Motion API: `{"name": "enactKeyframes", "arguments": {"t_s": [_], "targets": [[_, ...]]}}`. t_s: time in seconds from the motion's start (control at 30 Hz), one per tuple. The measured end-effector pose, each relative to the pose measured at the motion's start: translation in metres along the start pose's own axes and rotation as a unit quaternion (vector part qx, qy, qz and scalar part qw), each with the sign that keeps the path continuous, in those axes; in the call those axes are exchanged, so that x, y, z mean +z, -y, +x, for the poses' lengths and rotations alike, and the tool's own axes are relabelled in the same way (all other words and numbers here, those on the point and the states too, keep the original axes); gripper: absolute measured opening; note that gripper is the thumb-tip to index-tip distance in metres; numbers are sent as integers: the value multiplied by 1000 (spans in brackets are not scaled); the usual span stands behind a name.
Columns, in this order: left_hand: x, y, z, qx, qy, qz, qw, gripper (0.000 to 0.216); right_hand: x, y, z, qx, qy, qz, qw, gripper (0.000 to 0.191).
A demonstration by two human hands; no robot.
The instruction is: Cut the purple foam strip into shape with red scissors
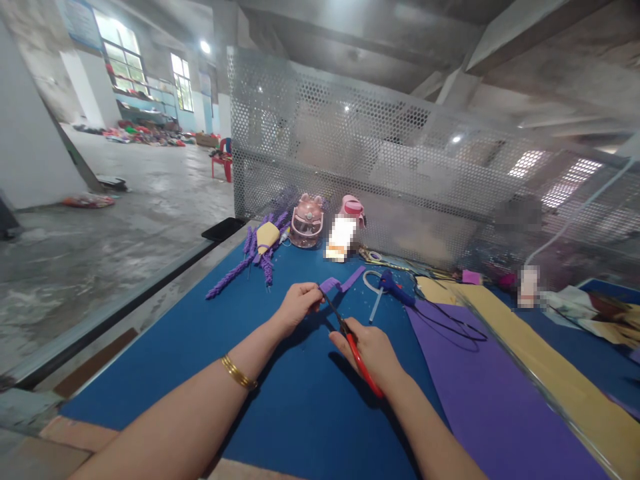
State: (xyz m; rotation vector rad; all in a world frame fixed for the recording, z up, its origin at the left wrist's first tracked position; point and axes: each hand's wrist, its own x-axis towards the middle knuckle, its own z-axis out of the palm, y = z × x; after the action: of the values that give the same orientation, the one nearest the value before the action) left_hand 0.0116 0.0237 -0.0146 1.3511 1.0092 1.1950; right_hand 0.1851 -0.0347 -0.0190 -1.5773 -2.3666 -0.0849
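My left hand (301, 303) is closed in a pinch on one end of a narrow purple strip (345, 283), which curls away to the right above the table. Red-handled scissors (361, 363) are gripped in my right hand (375, 350), their blades pointing up and left to the strip beside my left fingertips. Whether the blades touch the strip I cannot tell. Just beyond my right hand lies a blue glue gun (395, 290) with a glue stick (376, 305) and a black cord. A purple sheet (480, 380) is spread to the right of my right hand.
A blue mat (190, 380) covers the table. Purple flower stems (233, 277) with a yellow wrap (267, 237) lie at the back left, near a pink bottle (307, 223). A perforated metal panel (360, 133) rises behind. Yellow sheets (555, 373) lie at the right.
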Motion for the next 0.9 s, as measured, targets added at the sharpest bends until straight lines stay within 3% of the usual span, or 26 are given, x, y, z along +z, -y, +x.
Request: {"name": "enactKeyframes", "arguments": {"t_s": [0.9], "targets": [[-1,-1,-1,3,7,-3,1000,19,-1,2,0,0,-15,6,1000,28]]}}
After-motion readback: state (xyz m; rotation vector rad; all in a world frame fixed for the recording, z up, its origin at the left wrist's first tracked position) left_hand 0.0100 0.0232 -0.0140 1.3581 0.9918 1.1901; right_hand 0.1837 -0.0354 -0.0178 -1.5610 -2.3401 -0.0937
